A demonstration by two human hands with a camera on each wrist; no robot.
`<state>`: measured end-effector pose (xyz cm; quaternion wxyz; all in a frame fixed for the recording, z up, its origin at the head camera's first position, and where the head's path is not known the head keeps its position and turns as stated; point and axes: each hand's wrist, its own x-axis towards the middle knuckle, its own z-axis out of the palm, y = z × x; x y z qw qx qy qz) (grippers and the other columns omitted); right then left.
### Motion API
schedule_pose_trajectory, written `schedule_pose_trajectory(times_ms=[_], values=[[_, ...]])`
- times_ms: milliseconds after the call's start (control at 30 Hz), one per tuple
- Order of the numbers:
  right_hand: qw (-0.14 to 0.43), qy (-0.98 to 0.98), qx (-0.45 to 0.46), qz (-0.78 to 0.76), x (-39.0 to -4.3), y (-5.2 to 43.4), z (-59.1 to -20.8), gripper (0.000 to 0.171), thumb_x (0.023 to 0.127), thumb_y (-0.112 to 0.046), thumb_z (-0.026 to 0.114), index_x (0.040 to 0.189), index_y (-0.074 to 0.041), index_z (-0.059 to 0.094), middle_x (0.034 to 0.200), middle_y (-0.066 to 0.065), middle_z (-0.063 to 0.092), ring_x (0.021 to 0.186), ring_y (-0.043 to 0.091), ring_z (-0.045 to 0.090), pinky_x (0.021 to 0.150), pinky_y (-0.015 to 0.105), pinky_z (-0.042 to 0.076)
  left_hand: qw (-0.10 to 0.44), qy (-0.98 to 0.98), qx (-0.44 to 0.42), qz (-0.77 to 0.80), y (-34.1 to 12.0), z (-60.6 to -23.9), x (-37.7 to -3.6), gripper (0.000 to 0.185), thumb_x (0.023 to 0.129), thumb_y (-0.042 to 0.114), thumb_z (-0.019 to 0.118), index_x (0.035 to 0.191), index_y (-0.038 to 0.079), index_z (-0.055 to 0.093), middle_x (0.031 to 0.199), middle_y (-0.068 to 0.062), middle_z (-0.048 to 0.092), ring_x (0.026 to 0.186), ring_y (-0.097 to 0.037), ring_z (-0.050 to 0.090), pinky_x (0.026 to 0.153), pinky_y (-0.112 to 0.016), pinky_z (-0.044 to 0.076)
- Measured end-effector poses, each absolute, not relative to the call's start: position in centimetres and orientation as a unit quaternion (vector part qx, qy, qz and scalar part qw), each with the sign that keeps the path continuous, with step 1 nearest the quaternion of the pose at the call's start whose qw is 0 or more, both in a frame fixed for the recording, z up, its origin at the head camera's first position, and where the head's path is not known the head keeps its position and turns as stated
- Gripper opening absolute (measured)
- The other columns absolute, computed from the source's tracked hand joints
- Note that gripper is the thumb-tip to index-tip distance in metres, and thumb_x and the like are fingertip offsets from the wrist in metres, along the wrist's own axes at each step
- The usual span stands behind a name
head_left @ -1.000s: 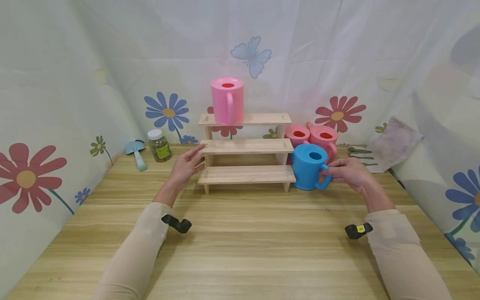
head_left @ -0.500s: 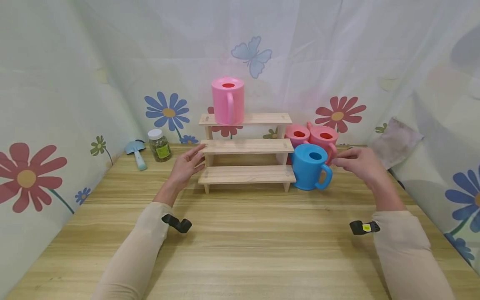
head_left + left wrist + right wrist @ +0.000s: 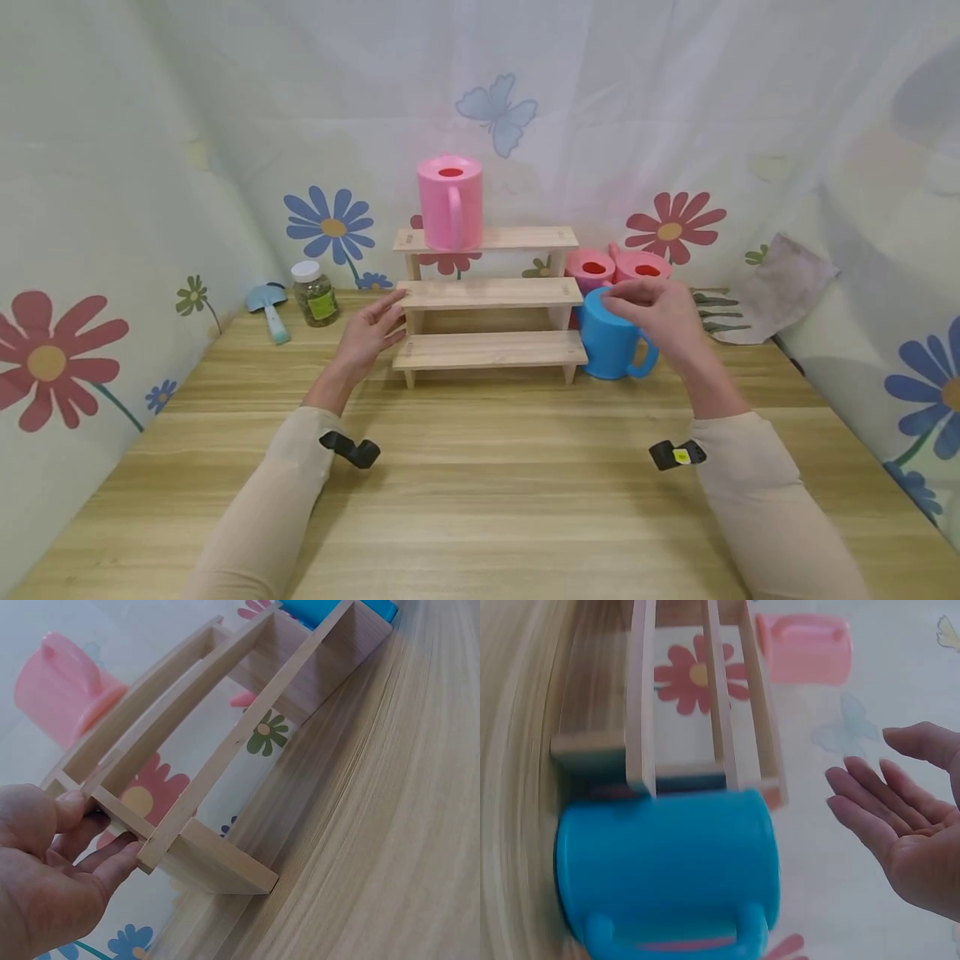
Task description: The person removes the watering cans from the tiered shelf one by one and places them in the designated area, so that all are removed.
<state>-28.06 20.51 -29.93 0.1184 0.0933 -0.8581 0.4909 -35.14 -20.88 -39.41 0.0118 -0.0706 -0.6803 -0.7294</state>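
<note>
One blue jug (image 3: 603, 343) stands upright on the wood-grain table (image 3: 487, 483), just beside the right end of a three-stepped wooden stand (image 3: 491, 350); above the jug we see the right hand (image 3: 663, 321), its thumb parted from loosely bent fingers, holding nothing; the left hand (image 3: 367, 335) grips the left end of the middle step (image 3: 495, 292), lightly, between thumb and fingers; we find a pink jug (image 3: 438, 208) upright on the top step (image 3: 525, 237), left of its centre; two more pink jugs (image 3: 588, 256) stand behind the blue one; well to the left we notice a trowel (image 3: 272, 315) beside a white-lidded jar (image 3: 315, 298).
</note>
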Motion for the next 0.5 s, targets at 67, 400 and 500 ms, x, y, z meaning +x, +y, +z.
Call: schedule_pose_trajectory(times_ms=[67, 400, 500], values=[[0.126, -0.844, 0.113, 0.509, -28.6, 19.3, -29.8, 0.042, 0.078, -0.041, 0.069, 0.106, -0.010, 0.066, 0.101, 0.004, 0.064, 0.102, 0.019, 0.052, 0.081, 0.039, 0.047, 0.011, -0.678, -0.071, -0.732, -21.0, -39.5, -35.1, 0.039, 0.095, 0.019, 0.045, 0.135, 0.017, 0.045, 0.143, -0.007, 0.031, 0.124, -0.031, 0.036, 0.097, -0.043, 0.037], [0.108, -0.808, 0.156, 0.558, -30.6, 13.9, -26.5, 0.035, 0.074, -0.042, 0.073, 0.098, -0.017, 0.069, 0.094, -0.002, 0.066, 0.090, 0.014, 0.057, 0.079, 0.034, 0.048, 0.015, -0.676, -0.070, -0.733, -20.9, -39.5, -35.1, 0.039, 0.095, 0.019, 0.047, 0.134, 0.018, 0.047, 0.143, -0.006, 0.032, 0.123, -0.031, 0.037, 0.096, -0.041, 0.039], [0.111, -0.801, 0.170, 0.563, -31.4, 12.0, -25.4, 0.033, 0.074, -0.038, 0.074, 0.096, -0.014, 0.069, 0.091, 0.000, 0.066, 0.086, 0.016, 0.060, 0.076, 0.033, 0.050, 0.014, -0.677, -0.070, -0.733, -21.0, -39.4, -35.2, 0.040, 0.095, 0.019, 0.047, 0.134, 0.017, 0.046, 0.143, -0.007, 0.032, 0.123, -0.031, 0.037, 0.096, -0.041, 0.039]])
